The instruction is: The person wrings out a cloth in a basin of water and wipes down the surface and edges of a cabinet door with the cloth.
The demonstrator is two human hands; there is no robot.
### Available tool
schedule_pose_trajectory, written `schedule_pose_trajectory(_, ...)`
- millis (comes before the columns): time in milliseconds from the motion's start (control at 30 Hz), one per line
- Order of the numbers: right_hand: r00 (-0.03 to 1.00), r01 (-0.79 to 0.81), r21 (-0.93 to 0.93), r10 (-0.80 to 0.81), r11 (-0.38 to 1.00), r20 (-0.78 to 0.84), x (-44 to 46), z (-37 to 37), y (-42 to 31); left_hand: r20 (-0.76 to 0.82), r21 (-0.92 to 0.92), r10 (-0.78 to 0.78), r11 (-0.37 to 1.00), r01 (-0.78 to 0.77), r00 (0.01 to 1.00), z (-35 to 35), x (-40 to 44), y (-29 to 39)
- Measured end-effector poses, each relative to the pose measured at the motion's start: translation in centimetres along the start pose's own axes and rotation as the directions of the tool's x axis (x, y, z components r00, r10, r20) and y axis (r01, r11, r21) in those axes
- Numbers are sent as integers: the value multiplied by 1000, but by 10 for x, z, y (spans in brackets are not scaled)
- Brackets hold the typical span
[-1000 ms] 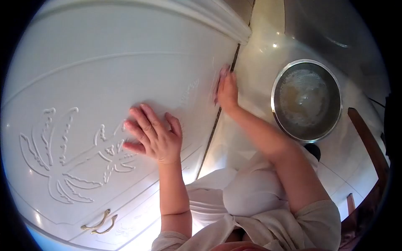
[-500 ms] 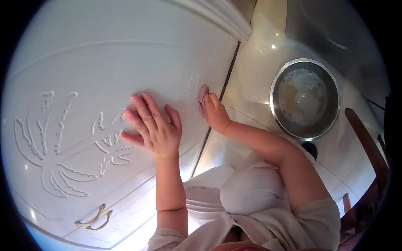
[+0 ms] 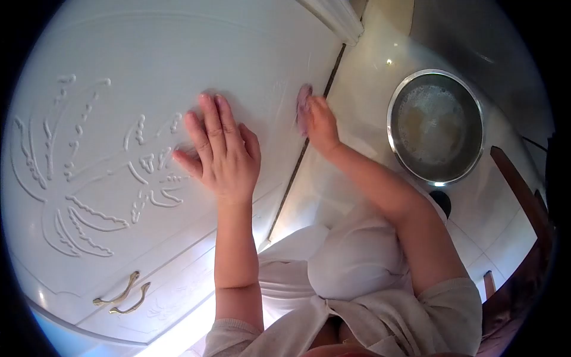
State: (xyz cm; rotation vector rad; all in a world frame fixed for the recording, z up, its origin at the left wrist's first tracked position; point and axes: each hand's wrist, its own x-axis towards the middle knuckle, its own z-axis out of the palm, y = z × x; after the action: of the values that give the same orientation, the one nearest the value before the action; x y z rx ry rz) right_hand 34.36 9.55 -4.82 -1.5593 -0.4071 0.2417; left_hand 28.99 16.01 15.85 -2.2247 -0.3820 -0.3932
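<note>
My left hand (image 3: 223, 152) lies spread against a white panel (image 3: 178, 53) with raised plant-like patterns (image 3: 89, 220), its fingertips near the smaller pattern. Nothing is in it. My right hand (image 3: 321, 124) is closed on a pinkish-purple cloth (image 3: 304, 110), which rests on the panel close to its dark bottom edge. To the right stands a round metal basin (image 3: 437, 127) of cloudy, foamy water, apart from both hands.
Two brass-coloured handles (image 3: 125, 294) are on the panel at the lower left. Pale floor tiles (image 3: 476, 229) and a dark wooden furniture leg (image 3: 518, 190) show at the right. A white moulding (image 3: 339, 21) runs along the top.
The cloth in my right hand moved away from the panel's edge, then back towards it and upward. My left hand stays spread but sits higher in view. The panel's patterns appear higher too.
</note>
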Motion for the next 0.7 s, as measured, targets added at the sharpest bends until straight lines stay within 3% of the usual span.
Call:
schedule_pose_trajectory(100,999,4,10,-4,1000,-39,0,0,-1,43,-152,7,988,0,999,-8,-2,-3)
schedule_pose_trajectory(233,999,-23,96,19,995,41,-25,4,-3,132,-229,62,973,-30,989,-15,-14,-7)
schedule_pose_trajectory(333,998,59,40,-59,997,-10,-6,0,12,316,-386,150,922,-17,937,-25,-34,-6)
schedule_pose_trajectory(433,999,27,36,-26,999,-38,2,-2,7,412,-517,173,853,73,895,-39,-57,-5)
schedule_pose_trajectory(567,1000,27,89,-28,996,7,-14,4,12,476,-557,179,819,138,861,-48,-75,-3)
schedule_pose_trajectory(700,997,5,40,-2,999,-78,21,-8,8,499,-537,151,826,168,853,-42,-84,-2)
